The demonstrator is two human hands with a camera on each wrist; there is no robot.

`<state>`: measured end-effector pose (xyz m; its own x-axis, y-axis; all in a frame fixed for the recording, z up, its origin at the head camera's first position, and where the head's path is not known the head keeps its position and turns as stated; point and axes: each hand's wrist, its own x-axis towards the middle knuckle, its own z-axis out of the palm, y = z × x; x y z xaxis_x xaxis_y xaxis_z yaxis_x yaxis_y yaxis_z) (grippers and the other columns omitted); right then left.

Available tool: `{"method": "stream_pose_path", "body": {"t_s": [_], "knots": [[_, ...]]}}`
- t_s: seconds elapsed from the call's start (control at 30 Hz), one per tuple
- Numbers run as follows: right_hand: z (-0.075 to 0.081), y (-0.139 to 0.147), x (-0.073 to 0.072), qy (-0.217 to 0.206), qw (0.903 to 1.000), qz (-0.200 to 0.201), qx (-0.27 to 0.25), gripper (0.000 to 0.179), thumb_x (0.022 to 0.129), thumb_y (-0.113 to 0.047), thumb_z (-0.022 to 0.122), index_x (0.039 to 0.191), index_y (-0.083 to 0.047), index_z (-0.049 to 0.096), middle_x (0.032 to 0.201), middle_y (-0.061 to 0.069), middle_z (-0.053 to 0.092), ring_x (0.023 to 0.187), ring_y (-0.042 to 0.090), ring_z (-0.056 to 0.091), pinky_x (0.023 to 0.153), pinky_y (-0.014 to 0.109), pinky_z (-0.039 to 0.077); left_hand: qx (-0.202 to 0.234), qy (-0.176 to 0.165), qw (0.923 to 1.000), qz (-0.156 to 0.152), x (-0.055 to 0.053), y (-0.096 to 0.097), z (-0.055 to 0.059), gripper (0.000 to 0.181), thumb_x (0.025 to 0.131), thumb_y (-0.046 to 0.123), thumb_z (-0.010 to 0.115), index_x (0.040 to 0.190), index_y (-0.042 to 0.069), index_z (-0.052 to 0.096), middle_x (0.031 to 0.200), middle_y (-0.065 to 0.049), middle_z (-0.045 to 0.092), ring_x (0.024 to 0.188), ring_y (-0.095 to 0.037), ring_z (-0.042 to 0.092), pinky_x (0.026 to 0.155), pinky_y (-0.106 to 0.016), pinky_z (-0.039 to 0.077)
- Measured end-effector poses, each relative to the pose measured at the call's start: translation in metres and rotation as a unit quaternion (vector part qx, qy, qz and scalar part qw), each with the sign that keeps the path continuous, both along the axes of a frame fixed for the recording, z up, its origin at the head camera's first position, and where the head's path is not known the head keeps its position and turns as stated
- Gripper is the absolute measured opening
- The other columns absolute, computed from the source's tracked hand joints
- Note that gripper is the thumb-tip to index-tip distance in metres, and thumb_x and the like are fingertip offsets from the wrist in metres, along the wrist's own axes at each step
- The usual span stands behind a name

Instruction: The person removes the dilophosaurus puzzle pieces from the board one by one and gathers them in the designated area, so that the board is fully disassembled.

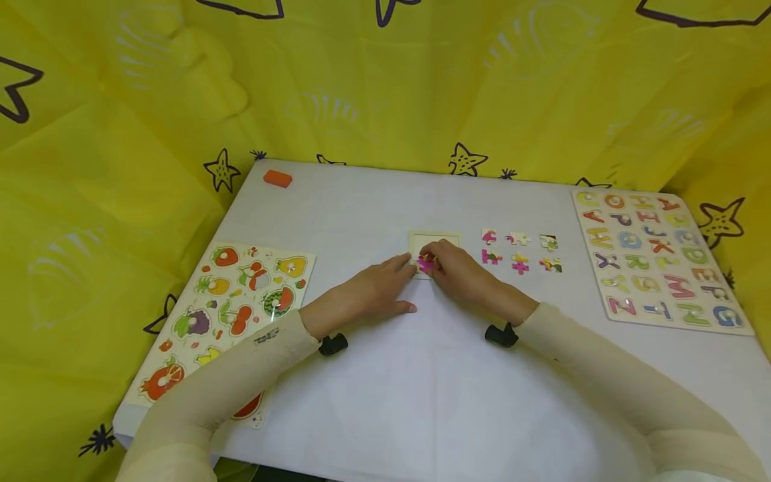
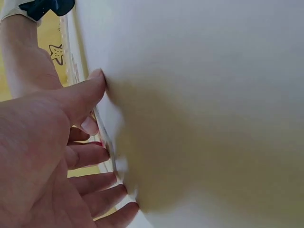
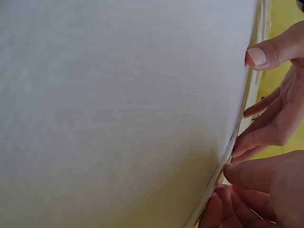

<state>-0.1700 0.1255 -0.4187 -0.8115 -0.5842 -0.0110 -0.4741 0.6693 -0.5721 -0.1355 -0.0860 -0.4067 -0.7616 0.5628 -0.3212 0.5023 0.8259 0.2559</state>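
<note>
A small pale wooden puzzle tray (image 1: pixel 412 241) lies mid-table with pink jigsaw pieces (image 1: pixel 425 264) in its lower part, partly covered by fingers. My right hand (image 1: pixel 460 271) reaches in from the right, its curled thumb and fingers pinching a pink piece there. The left hand (image 1: pixel 379 288) lies with fingers extended, their tips at the tray's left edge and the thumb spread towards me. In the right wrist view the right hand (image 3: pixel 266 190) is at the tray's edge, seen side-on; the piece is hidden. Right of the tray, several loose jigsaw pieces (image 1: pixel 520 264) lie in two rows.
A fruit peg board (image 1: pixel 304 268) lies at the left, partly under the left sleeve. An alphabet board (image 1: pixel 647 268) sits at the far right. An orange block (image 1: pixel 278 178) rests near the back left corner. Yellow curtains (image 1: pixel 385 87) surround the white table (image 1: pixel 385 395).
</note>
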Motion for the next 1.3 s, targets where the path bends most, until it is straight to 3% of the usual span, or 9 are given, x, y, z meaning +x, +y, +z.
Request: {"method": "stream_pose_path", "body": {"t_s": [0.33, 0.6, 0.8, 1.3], "knots": [[0.003, -0.003, 0.004, 0.011, 0.9997, 0.010, 0.020, 0.033, 0.105, -0.003, 0.060, 0.137, 0.005, 0.059, 0.128, 0.021, 0.063, 0.121, 0.035, 0.063, 0.112, 0.049, 0.050, 0.014, 0.015, 0.9996, -0.018, 0.005, -0.006, -0.001, 0.081, 0.104, 0.053, 0.062, 0.163, 0.005, 0.036, 0.173, -0.018, 0.025, 0.160, -0.031, 0.029, 0.126, -0.047, 0.034], [0.003, -0.004, 0.004, 0.019, 0.9988, 0.024, 0.038, 0.042, 0.104, -0.001, 0.061, 0.145, 0.007, 0.053, 0.126, 0.023, 0.059, 0.116, 0.036, 0.063, 0.108, 0.050, 0.053, 0.012, 0.017, 0.9995, -0.022, 0.006, -0.005, -0.001, 0.081, 0.104, 0.052, 0.062, 0.163, 0.004, 0.036, 0.173, -0.018, 0.025, 0.160, -0.030, 0.028, 0.127, -0.045, 0.032], [0.004, -0.004, 0.004, 0.021, 0.9986, 0.035, 0.034, 0.039, 0.104, 0.001, 0.059, 0.143, 0.010, 0.057, 0.125, 0.024, 0.058, 0.116, 0.036, 0.062, 0.107, 0.049, 0.053, 0.013, 0.018, 0.9995, -0.021, 0.005, -0.006, -0.001, 0.080, 0.104, 0.053, 0.062, 0.163, 0.004, 0.036, 0.174, -0.017, 0.025, 0.160, -0.030, 0.028, 0.127, -0.045, 0.033], [0.012, -0.008, -0.006, -0.057, 0.9967, 0.017, 0.054, 0.034, 0.102, 0.001, 0.058, 0.135, 0.010, 0.055, 0.124, 0.024, 0.056, 0.115, 0.035, 0.057, 0.107, 0.049, 0.053, 0.015, 0.007, 0.9997, -0.019, 0.005, -0.006, 0.001, 0.081, 0.105, 0.052, 0.062, 0.164, 0.004, 0.035, 0.174, -0.017, 0.024, 0.161, -0.031, 0.026, 0.127, -0.047, 0.031]]}}
